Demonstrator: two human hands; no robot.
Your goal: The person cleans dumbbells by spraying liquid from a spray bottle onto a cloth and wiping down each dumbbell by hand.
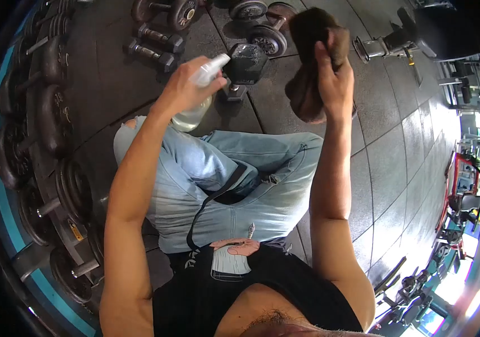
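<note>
My left hand (186, 84) is wrapped round a spray bottle (192, 115) with a white trigger head and a clear body holding pale liquid. Its nozzle points right, toward a black hex dumbbell (245, 64) that stands on end on the floor and looks wet on top. A dark brown cloth (310, 36) is bunched in my right hand (334, 67), the thumb pressed over it; part of the cloth hangs below the fingers. The cloth is held to the right of the dumbbell, apart from it.
Beyond the hex dumbbell lie round-headed dumbbells (268, 39) and small hex dumbbells (150, 53) on the dark tiled floor (389, 151). A rack of large dumbbells (55, 121) runs along the left. A bench (436, 31) stands at upper right, with more gym equipment (464, 202) farther off.
</note>
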